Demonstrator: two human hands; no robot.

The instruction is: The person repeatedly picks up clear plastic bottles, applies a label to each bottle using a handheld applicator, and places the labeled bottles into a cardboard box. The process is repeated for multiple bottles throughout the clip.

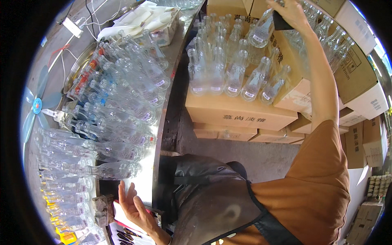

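My right arm reaches to the far right, and my right hand (pixel 289 14) is closed about the neck of a clear glass bottle (pixel 260 32), which hangs tilted above other bottles. A flat black piece (pixel 281 21) shows just under that hand; I cannot tell what it is. Several clear bottles with small white labels (pixel 233 77) stand upright on a brown cardboard box (pixel 241 112). My left hand (pixel 138 210) is open with fingers spread and holds nothing. It is at the worktable's near edge, close to a clear bottle lying on its side (pixel 118 169).
Many bottles lie in rows on the metal worktable (pixel 157 134) at left. Beyond them are a basket of white paper (pixel 157 22) and a blue fan (pixel 37 106). More bottles stand in an open carton (pixel 300 92); stacked boxes (pixel 359 77) line the right side.
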